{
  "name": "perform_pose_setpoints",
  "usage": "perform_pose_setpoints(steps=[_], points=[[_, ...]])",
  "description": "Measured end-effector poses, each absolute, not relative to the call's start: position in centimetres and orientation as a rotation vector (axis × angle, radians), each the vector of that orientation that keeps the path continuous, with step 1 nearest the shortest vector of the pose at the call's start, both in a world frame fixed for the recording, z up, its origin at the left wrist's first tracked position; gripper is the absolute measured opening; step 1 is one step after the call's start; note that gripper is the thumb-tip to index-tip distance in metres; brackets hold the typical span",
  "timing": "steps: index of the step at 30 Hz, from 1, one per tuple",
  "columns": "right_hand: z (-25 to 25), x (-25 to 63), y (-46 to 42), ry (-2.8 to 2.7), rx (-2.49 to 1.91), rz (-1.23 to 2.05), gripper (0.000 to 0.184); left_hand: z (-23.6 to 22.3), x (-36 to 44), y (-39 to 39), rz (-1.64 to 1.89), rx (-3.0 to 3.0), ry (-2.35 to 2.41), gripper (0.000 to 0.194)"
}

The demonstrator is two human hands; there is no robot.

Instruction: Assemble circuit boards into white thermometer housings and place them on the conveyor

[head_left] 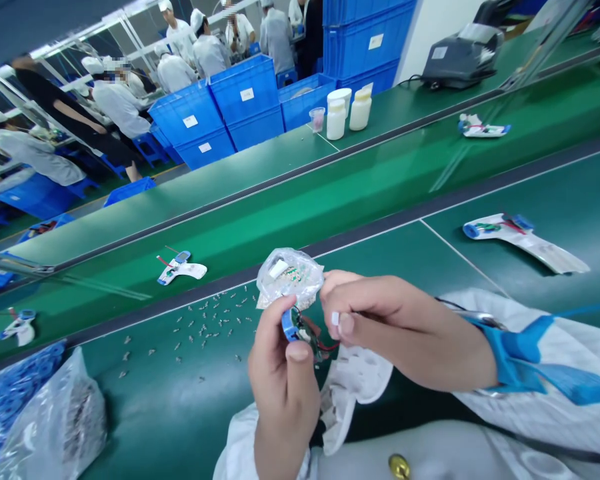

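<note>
My left hand [283, 377] is closed, thumb and fingers gripping a blue-rimmed electronic part [289, 325] with a circuit board and red wires. Close beside it, my right hand [400, 327] is pinched, and a small white piece [335, 319] shows between thumb and fingers. Below both hands is a white plastic shell [367, 373] with a curved handle, near the wires; whether it is attached to them I cannot tell. Just beyond my fingers lies a clear plastic bag [291, 275] of small green and pale parts.
Several small metal parts [207, 327] are scattered left of the bag. A half-assembled white device [523, 240] lies at right; another [181, 268] is on the green conveyor belt [280, 217]. Bags of blue parts [15, 393] and dark parts [60, 420] sit at lower left.
</note>
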State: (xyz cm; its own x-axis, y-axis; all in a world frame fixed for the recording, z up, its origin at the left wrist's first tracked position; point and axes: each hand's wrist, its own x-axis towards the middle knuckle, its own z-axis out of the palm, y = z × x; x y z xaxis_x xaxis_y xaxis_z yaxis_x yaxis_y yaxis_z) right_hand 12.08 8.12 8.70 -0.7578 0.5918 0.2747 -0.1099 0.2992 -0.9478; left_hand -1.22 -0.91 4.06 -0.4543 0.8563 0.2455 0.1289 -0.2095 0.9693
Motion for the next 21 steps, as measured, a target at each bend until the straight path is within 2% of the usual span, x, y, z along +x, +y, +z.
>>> perform_pose_setpoints(steps=[7, 21], points=[[10.2, 12.4, 8.7, -2.346, -0.239, 1.143, 0.027, 4.7, -1.0, -2.1, 1.570, 1.433, 1.562, 0.034], [11.1, 12.9, 8.9, -2.560, -0.269, 1.030, 0.028, 4.9, -1.2, -2.1, 1.521, 1.551, 1.492, 0.037]])
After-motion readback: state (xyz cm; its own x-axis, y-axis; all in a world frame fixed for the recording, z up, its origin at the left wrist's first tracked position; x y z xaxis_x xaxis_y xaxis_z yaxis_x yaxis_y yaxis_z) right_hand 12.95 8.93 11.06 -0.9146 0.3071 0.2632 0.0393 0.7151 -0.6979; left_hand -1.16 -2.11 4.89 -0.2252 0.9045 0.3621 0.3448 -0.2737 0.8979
